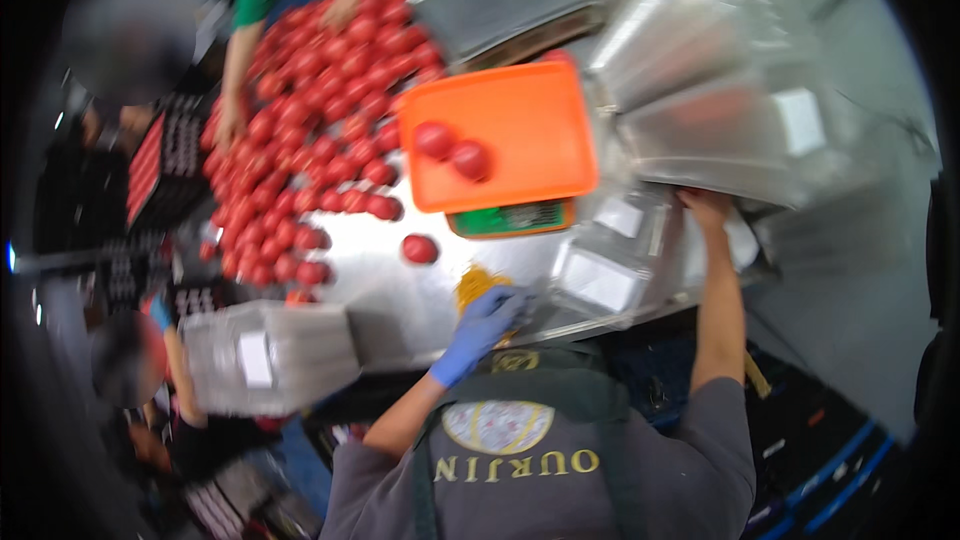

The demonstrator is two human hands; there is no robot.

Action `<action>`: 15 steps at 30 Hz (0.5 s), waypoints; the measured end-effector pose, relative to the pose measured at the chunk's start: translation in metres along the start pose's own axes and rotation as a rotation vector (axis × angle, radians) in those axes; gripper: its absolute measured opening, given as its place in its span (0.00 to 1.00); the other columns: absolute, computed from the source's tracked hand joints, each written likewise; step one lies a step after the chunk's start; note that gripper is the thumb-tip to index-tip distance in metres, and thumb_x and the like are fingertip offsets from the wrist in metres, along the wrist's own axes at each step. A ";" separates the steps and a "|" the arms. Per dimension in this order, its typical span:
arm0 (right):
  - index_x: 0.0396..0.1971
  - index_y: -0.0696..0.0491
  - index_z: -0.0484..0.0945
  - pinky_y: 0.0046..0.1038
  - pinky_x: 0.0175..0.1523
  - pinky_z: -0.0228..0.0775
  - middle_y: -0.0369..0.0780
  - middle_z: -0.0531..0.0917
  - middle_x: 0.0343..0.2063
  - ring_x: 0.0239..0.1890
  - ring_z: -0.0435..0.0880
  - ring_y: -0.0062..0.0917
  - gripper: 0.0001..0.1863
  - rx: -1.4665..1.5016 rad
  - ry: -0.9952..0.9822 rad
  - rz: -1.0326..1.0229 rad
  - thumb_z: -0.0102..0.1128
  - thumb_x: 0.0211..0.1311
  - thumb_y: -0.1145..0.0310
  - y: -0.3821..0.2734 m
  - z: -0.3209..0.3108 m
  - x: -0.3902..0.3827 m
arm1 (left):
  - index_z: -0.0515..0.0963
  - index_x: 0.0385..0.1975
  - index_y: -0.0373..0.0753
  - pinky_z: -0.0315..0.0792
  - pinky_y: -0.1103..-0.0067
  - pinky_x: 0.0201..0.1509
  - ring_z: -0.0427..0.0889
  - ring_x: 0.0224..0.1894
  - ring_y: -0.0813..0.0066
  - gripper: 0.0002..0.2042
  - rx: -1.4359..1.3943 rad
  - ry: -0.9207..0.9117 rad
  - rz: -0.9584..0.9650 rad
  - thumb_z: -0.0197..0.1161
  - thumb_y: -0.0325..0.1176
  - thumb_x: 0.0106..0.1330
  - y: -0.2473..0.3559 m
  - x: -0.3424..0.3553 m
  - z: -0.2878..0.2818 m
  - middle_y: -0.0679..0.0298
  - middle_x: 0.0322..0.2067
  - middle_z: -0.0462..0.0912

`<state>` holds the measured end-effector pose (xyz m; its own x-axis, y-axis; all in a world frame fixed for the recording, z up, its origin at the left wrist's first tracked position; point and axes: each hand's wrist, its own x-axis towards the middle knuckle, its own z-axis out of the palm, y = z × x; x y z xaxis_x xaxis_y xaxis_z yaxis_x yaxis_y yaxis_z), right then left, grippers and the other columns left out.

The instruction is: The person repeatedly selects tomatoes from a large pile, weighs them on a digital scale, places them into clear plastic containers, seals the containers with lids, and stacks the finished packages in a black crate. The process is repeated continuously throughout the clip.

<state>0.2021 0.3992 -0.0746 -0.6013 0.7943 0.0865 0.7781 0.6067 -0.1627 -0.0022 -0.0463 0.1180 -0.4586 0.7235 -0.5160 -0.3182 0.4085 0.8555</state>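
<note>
My left hand point(482, 328), in a blue glove, is at the near edge of the metal table beside a small pile of thin yellow bands point(478, 285). Its fingers are blurred, so I cannot see whether they hold any. Bare, my right hand point(708, 206) grips the lower rim of a clear plastic container point(712, 145) in a nested, leaning stack; the fingertips are partly hidden. Between and beyond my hands, an orange tray point(530, 130) rests on a green scale point(510, 219). Two red tomatoes point(451, 148) lie in the tray, and a single tomato point(419, 249) sits on the table before it.
A large heap of tomatoes point(300, 150) covers the far left, with another person's hands point(340, 12) in it. Lidded clear boxes point(600, 275) lie near my right arm. More stacked containers point(270, 358) stand at the near left. Behind the tray is a metal-topped device point(505, 0).
</note>
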 end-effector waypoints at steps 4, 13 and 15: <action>0.56 0.51 0.72 0.37 0.60 0.65 0.48 0.74 0.55 0.56 0.73 0.43 0.41 -0.093 -0.010 0.031 0.68 0.41 0.44 -0.004 -0.003 0.008 | 0.76 0.42 0.33 0.75 0.81 0.44 0.81 0.37 0.79 0.10 -0.266 0.039 -0.055 0.53 0.32 0.69 -0.033 0.001 -0.009 0.63 0.40 0.82; 0.64 0.53 0.60 0.38 0.69 0.50 0.54 0.62 0.64 0.66 0.59 0.45 0.54 -0.189 -0.343 0.151 0.74 0.34 0.48 0.000 -0.036 0.019 | 0.76 0.46 0.34 0.74 0.80 0.48 0.80 0.40 0.79 0.12 -0.140 0.295 -0.045 0.55 0.32 0.67 -0.045 -0.003 -0.080 0.61 0.40 0.82; 0.64 0.54 0.60 0.39 0.64 0.59 0.53 0.67 0.60 0.61 0.67 0.45 0.53 -0.287 -0.238 0.140 0.74 0.35 0.50 -0.008 -0.043 0.003 | 0.75 0.48 0.35 0.74 0.79 0.49 0.79 0.43 0.76 0.13 -0.067 0.403 -0.007 0.57 0.32 0.66 -0.047 -0.005 -0.094 0.59 0.42 0.80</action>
<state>0.2017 0.3983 -0.0305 -0.4848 0.8611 -0.1531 0.8545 0.5037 0.1272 -0.0628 -0.1209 0.0764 -0.7406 0.4390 -0.5087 -0.3699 0.3657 0.8541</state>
